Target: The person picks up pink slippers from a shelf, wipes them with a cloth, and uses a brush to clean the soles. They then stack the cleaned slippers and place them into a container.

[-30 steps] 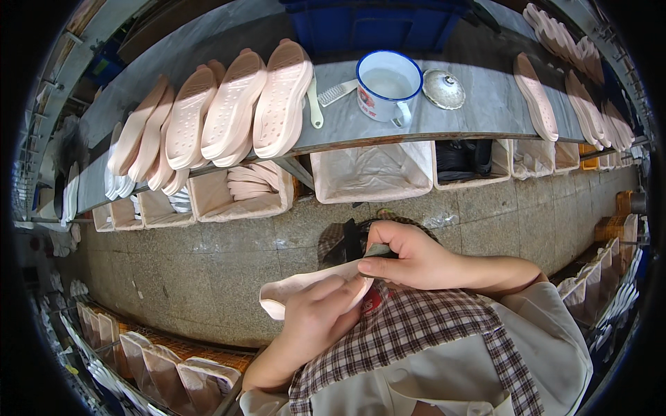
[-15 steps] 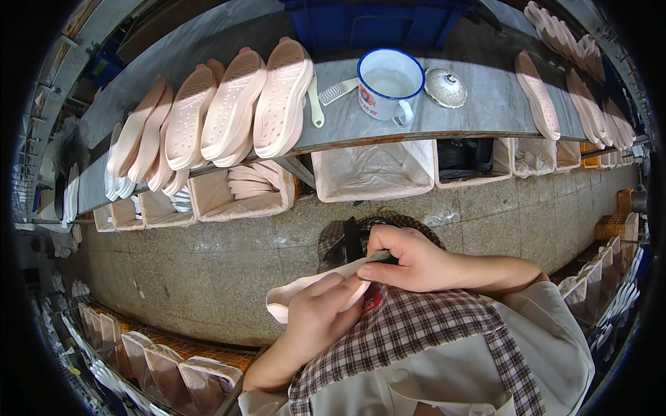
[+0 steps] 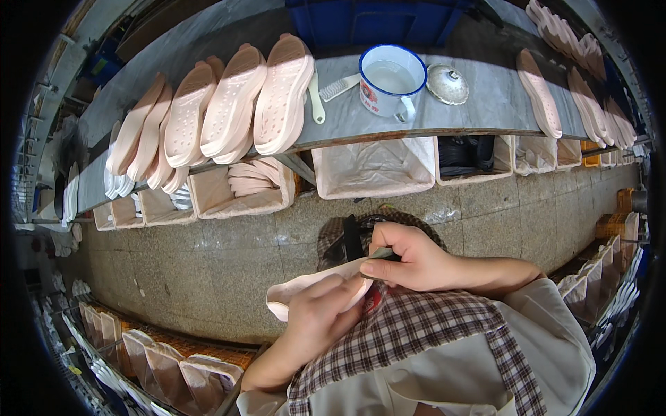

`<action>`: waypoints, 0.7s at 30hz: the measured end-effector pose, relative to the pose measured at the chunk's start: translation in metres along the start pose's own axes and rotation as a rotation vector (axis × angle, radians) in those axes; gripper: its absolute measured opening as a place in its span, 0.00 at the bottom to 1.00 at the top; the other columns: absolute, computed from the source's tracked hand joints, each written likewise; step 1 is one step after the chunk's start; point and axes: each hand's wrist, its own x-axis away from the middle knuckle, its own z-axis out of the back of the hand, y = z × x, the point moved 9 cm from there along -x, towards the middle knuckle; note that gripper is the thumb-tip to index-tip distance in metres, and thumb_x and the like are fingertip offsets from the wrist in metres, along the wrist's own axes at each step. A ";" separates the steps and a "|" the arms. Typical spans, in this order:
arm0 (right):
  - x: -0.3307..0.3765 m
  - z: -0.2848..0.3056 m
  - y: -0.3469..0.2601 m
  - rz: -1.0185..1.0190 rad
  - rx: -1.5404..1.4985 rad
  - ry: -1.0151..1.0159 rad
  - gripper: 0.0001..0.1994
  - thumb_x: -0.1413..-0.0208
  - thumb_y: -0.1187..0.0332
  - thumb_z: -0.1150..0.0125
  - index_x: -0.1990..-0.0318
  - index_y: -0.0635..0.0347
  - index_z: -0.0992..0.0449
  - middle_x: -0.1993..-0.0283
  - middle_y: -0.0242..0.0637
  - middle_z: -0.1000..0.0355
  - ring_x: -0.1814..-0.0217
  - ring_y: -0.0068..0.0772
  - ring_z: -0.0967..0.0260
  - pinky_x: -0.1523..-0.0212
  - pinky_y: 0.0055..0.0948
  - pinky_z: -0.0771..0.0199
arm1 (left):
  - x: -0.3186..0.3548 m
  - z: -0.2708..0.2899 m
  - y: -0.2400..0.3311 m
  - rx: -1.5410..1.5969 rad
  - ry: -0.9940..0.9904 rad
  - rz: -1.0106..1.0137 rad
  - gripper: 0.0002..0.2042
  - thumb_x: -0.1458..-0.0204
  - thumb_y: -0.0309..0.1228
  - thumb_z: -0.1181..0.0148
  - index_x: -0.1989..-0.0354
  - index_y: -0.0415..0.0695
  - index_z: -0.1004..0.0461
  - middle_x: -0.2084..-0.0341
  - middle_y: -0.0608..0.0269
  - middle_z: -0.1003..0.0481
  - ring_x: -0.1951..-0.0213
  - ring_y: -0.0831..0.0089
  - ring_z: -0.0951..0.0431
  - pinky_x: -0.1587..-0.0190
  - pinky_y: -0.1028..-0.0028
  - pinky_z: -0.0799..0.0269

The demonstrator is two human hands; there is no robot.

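Note:
A pale pink shoe sole (image 3: 283,294) lies in my left hand (image 3: 318,311), whose fingers are wrapped over its near part, low over my lap. My right hand (image 3: 415,262) pinches a small grey-green piece (image 3: 383,254), perhaps folded sandpaper, between thumb and forefinger. That piece is against or very near the sole's right end, where both hands meet. My fingers hide much of the sole and part of the piece. Stacks of similar pink soles (image 3: 283,97) stand at the left of the grey bench (image 3: 333,130) ahead of me.
An enamel mug (image 3: 392,80) with a blue rim holds clear liquid, beside a metal lid (image 3: 447,84), a small brush (image 3: 340,87) and a pale green handle (image 3: 316,100). A blue crate (image 3: 378,24) stands behind. Lined bins (image 3: 374,172) sit under the bench.
My right hand has shifted very slightly to the right, with the small grey-green piece still pinched. My left hand keeps the sole in nearly the same place. The view has tilted a little.

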 end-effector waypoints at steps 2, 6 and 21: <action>0.001 0.000 0.000 -0.007 0.009 -0.001 0.12 0.48 0.67 0.37 0.69 0.65 0.34 0.74 0.37 0.34 0.71 0.23 0.36 0.71 0.27 0.35 | 0.000 -0.001 0.000 -0.010 0.006 -0.017 0.21 0.63 0.20 0.35 0.55 0.37 0.26 0.73 0.58 0.28 0.77 0.69 0.28 0.77 0.74 0.33; -0.002 -0.002 0.007 -0.073 -0.033 -0.007 0.11 0.48 0.67 0.38 0.67 0.64 0.33 0.75 0.35 0.34 0.73 0.22 0.35 0.73 0.26 0.35 | 0.000 -0.002 0.001 -0.011 0.006 -0.046 0.22 0.63 0.20 0.35 0.54 0.37 0.26 0.73 0.57 0.28 0.77 0.68 0.27 0.76 0.74 0.32; 0.010 0.001 -0.027 0.433 0.354 0.133 0.11 0.50 0.67 0.35 0.71 0.63 0.32 0.78 0.38 0.31 0.78 0.34 0.29 0.78 0.28 0.34 | -0.001 -0.002 -0.006 0.048 0.013 0.029 0.22 0.61 0.20 0.35 0.53 0.39 0.26 0.77 0.60 0.31 0.79 0.70 0.30 0.76 0.74 0.34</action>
